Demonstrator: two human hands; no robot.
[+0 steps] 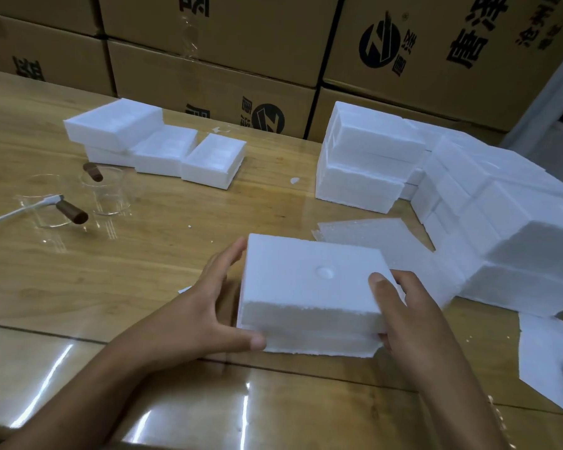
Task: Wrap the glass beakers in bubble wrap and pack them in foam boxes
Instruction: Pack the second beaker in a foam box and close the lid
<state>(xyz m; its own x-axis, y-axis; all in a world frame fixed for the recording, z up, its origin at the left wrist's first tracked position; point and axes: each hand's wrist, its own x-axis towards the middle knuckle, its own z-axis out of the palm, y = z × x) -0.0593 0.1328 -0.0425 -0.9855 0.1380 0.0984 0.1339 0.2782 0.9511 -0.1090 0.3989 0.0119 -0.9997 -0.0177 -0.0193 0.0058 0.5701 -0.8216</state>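
foam box (309, 287), lid on, near front of tabletop (137, 274): likely light, stiff, crumbly-edged; left grip (208, 303) pressed flat-fingered to its left wall, right grip (403, 319) clasping right end, thumb on lid; best held by opposite walls.

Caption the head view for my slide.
Left hand and right hand hold a closed foam box on the table; two bare glass beakers wait far left.

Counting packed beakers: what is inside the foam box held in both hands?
Contents hidden: the foam box is closed, lid on. Only its white outside shows, held between the left hand and right hand.
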